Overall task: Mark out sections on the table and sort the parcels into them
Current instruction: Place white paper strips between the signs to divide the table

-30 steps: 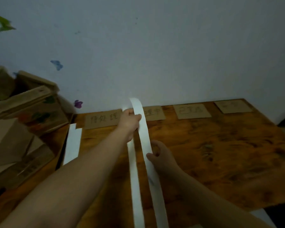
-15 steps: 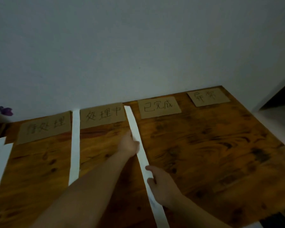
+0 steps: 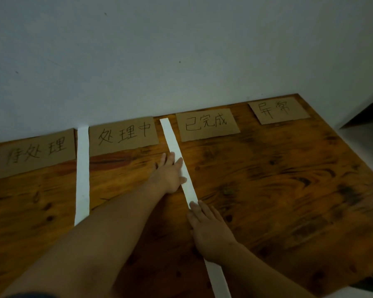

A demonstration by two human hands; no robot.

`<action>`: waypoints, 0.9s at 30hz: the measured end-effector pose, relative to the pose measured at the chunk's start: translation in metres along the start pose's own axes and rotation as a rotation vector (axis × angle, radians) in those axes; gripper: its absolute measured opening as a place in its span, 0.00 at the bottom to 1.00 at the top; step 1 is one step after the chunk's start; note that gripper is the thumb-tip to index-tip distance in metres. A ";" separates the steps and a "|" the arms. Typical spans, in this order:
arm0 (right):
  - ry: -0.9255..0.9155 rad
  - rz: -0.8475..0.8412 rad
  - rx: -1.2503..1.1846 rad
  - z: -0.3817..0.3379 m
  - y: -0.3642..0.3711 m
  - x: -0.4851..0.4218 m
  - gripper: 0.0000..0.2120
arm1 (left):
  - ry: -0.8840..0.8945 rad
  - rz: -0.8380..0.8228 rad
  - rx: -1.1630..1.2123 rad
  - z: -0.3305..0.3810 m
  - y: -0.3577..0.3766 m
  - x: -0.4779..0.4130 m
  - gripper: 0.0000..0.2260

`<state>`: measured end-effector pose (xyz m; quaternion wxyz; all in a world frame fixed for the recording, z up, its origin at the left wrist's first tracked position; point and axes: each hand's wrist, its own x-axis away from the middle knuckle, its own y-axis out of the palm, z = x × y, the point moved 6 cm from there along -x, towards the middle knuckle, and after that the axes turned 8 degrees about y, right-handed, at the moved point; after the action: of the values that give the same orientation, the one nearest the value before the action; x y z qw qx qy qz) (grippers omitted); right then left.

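Observation:
A long white paper strip (image 3: 172,143) lies on the wooden table (image 3: 289,190), running from the wall toward me between two cardboard labels. My left hand (image 3: 170,175) lies flat with spread fingers, pressing on the strip's upper half. My right hand (image 3: 209,231) rests flat on the strip lower down. Another white strip (image 3: 82,168) lies flat to the left. Several handwritten cardboard labels line the wall: far left (image 3: 35,153), middle left (image 3: 123,136), middle right (image 3: 207,124), far right (image 3: 277,110). No parcels are in view.
A pale wall (image 3: 181,50) stands right behind the labels. The table's right edge (image 3: 340,125) drops off to a light floor, and its near right corner shows at the bottom right.
The strip that my hands held looped in the air now lies flat on the table. Both hands have opened and press it down. My view has swung right, away from the boxes.

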<state>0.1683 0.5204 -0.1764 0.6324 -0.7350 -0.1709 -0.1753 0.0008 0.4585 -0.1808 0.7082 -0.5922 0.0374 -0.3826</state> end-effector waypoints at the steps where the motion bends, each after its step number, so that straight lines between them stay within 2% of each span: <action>1: 0.005 -0.007 -0.001 0.001 -0.001 -0.004 0.29 | -0.011 0.012 0.002 -0.001 -0.003 -0.001 0.32; 6: 0.002 0.005 -0.032 -0.006 -0.017 -0.010 0.27 | -0.101 0.081 0.069 -0.021 -0.027 0.028 0.34; 10: -0.095 0.086 -0.039 -0.045 -0.049 -0.017 0.28 | -0.254 0.150 0.125 -0.074 -0.039 0.102 0.33; 15: -0.280 0.068 -0.101 -0.146 -0.071 -0.012 0.28 | -0.554 0.205 0.130 -0.183 -0.014 0.237 0.33; 20: -0.426 -0.022 -0.138 -0.268 -0.035 0.020 0.26 | -0.846 0.178 0.209 -0.266 0.035 0.382 0.29; 24: -0.404 -0.133 -0.233 -0.348 0.016 0.041 0.26 | -0.869 0.118 0.200 -0.298 0.077 0.438 0.24; 27: -0.300 -0.181 -0.328 -0.391 0.049 0.050 0.27 | -0.832 0.263 0.309 -0.309 0.084 0.449 0.22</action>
<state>0.2195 0.1280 -0.1406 0.4540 -0.8272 -0.2973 -0.1457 0.2020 -0.0546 -0.1659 0.7854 -0.5731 -0.2329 -0.0205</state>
